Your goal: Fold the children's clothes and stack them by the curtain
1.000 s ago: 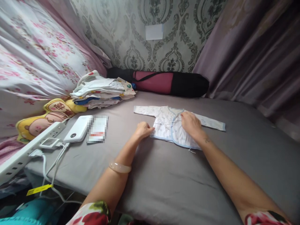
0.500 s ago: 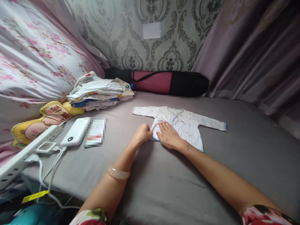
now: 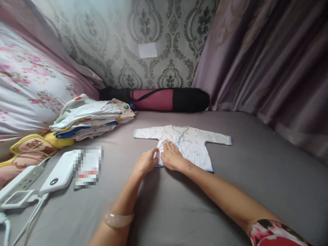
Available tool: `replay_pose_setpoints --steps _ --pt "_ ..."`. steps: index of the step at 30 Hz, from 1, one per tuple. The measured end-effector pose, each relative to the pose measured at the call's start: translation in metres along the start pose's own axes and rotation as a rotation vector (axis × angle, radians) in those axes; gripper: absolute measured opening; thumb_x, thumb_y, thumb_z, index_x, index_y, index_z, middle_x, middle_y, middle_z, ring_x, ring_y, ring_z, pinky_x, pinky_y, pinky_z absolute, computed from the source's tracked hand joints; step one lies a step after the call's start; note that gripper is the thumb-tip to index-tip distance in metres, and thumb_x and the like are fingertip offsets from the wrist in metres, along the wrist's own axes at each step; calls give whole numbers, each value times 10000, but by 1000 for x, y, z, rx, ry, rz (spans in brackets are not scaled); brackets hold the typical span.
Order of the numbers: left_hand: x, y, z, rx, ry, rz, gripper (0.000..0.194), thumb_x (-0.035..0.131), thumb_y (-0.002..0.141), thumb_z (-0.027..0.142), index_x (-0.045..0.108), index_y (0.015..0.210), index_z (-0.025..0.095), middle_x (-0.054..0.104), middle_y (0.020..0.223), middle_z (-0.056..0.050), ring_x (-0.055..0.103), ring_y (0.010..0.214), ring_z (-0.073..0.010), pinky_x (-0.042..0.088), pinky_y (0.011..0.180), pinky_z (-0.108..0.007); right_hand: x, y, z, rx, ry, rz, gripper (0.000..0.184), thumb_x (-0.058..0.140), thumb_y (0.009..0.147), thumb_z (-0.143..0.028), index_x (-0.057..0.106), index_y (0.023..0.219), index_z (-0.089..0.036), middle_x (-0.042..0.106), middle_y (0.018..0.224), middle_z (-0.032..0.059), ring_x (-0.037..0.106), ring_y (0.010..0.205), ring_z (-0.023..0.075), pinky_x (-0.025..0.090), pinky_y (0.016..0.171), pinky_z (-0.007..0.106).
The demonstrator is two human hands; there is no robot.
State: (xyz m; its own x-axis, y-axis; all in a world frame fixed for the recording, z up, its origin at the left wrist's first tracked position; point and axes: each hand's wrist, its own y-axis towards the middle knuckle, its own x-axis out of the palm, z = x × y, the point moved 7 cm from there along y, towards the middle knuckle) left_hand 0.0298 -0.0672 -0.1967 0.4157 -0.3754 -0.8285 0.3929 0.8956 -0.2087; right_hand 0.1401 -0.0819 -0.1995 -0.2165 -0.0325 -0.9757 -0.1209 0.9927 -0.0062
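Head view: at twelve o'clock on the bed (image 3: 282, 177), the shirt (image 3: 193, 148) looks fully spread, sleeves (image 3: 217, 137) out and unfolded; I cannot tell whether it is tied. Left hand (image 3: 148, 162) pinches its eight-o'clock edge; right hand (image 3: 173, 157) presses flat, fingers together.

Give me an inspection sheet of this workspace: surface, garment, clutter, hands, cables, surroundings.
Surface: grey sheet, lightly creased.
Garment: small white shirt, blue-trimmed, laid out with both sleeves spread.
Clutter: clothes stack, yellow plush, power strip, white power bank and pixelated packet, all at left.
Hands: left hand at the shirt's left edge, grip unclear; right hand flat on its front.
Cables: white cables, lower left, beside the power bank.
Surroundings: patterned wall, purplish curtain at right, black-and-maroon bag before the wall.
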Motion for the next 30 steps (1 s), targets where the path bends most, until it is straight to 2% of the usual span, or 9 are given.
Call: replay_pose_setpoints --steps 5,9,15,18,23,26,30 --pt "4 2 -5 32 -43 -6 438 505 789 186 603 1216 203 619 685 -2 576 682 -168 384 636 -228 3 16 3 121 56 22 627 379 918 -256 307 1449 68 280 1532 258 213 1435 327 180 1151 446" --pt "8 7 -10 39 -49 -21 449 500 794 179 588 1234 184 602 693 2 559 680 -158 365 613 -223 9 27 8 202 126 77 610 316 951 -301 306 1467 25 236 1560 223 170 1450 333 178 1146 484" --pt "6 3 -7 5 -134 -28 371 505 777 167 599 1135 176 557 652 31 496 597 -128 338 554 -211 11 29 12 244 112 108 612 317 949 -365 317 1491 -80 196 1588 167 89 1463 349 104 1145 539" --pt "2 1 -6 -27 -170 -16 310 515 763 155 597 1061 176 531 628 47 474 562 -112 338 540 -201 11 28 10 252 98 85 613 304 953 -364 306 1499 -87 193 1589 167 89 1463 352 99 1142 546" --pt "3 3 -10 -53 -216 -43 292 557 752 199 591 1041 172 533 594 61 473 532 -104 353 547 -201 12 10 0 202 80 19 628 281 967 -385 270 1513 -73 173 1591 173 76 1460 370 64 1147 552" --pt "4 5 -13 -44 -244 -42 292 591 745 240 594 1028 167 544 595 61 472 533 -104 354 545 -201 11 -10 -9 126 77 8 616 280 975 -381 292 1505 -68 177 1589 179 73 1457 380 64 1153 541" --pt "4 4 -14 -50 -267 -55 321 565 741 178 588 1060 151 530 591 64 457 524 -97 346 532 -194 12 -46 -20 37 83 -10 607 295 980 -371 296 1505 -66 165 1589 179 57 1462 369 71 1162 541"
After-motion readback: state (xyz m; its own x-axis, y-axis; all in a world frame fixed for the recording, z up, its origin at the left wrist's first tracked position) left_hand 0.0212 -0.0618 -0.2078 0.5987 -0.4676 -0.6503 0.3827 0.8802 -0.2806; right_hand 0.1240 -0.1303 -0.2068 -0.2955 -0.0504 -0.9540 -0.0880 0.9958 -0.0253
